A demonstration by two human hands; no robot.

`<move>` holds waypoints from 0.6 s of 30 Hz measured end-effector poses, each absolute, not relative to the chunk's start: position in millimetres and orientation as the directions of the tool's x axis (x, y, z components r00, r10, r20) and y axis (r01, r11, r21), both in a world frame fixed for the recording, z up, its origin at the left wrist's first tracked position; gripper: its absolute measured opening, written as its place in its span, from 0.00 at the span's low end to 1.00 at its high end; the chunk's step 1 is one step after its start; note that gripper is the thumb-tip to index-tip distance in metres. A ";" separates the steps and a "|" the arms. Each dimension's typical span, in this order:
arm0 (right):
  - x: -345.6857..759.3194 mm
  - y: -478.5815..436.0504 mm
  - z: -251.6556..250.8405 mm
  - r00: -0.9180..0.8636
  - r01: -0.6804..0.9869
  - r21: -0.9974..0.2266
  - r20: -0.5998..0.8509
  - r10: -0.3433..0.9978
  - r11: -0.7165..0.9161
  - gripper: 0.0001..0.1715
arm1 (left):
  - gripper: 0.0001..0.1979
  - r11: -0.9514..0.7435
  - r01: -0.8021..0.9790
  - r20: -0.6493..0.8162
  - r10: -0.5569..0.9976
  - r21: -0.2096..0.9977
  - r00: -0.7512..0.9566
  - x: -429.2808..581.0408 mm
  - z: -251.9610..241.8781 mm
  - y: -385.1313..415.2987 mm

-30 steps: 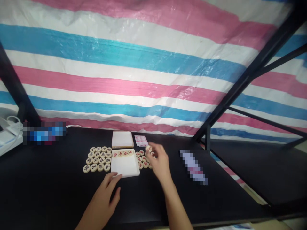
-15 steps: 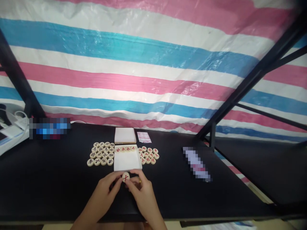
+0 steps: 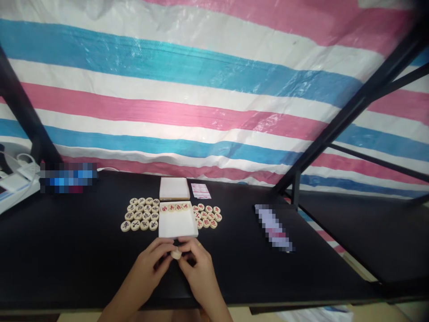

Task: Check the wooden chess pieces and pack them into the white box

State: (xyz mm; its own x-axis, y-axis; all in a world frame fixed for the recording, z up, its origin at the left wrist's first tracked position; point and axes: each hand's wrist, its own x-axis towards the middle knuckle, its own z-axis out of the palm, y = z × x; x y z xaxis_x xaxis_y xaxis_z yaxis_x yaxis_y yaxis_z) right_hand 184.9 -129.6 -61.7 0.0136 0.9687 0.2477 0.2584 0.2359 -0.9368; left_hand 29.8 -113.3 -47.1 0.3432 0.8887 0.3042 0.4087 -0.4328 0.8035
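Observation:
Between the fingertips of both hands is one round, cream Chinese chess piece [image 3: 176, 254], its face turned so that no mark shows. My left hand [image 3: 154, 259] pinches it from the left, and my right hand [image 3: 196, 259] grips it from the right. Just beyond the fingers lies a white open box [image 3: 178, 227], with a row of red-marked chess pieces [image 3: 172, 208] along its far side. Left of the box, dark-marked chess pieces [image 3: 138, 215] stand in a block of rows. Red-marked chess pieces [image 3: 208, 216] lie in rows against its right side.
A second shallow white box part [image 3: 174, 188] lies behind the box, beside a pink-printed paper [image 3: 201, 191]. A blurred pale item [image 3: 273, 228] is on the black table [image 3: 248, 268] to the right. At the left are cables and a white device [image 3: 16, 183].
The chess piece has been turned between my fingers: its red mark showed before and is now out of sight. Both hands stay close to the same place.

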 end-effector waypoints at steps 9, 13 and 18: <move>185.0 -131.1 -51.9 -0.013 0.172 -0.975 0.137 0.990 0.138 0.11 | 0.13 -0.272 0.413 0.189 0.954 0.869 0.231 28.5 -50.0 -112.9; 184.9 -130.2 -48.4 -0.048 0.159 -0.977 0.133 0.990 0.139 0.09 | 0.10 -0.248 0.373 0.168 0.958 0.894 0.232 29.1 -48.5 -112.0; 184.1 -130.3 -49.1 -0.064 0.183 -0.974 0.127 0.990 0.137 0.10 | 0.12 -0.209 0.351 0.127 0.962 0.913 0.242 27.1 -50.8 -108.3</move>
State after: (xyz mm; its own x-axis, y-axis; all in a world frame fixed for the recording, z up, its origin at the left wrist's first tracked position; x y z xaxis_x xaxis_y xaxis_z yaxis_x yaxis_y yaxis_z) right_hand 184.1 -130.3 -49.1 -0.0637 0.9899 0.1269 0.1833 0.1366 -0.9735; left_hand 27.1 -108.3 -50.8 0.2422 0.9619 0.1268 0.3512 -0.2088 0.9127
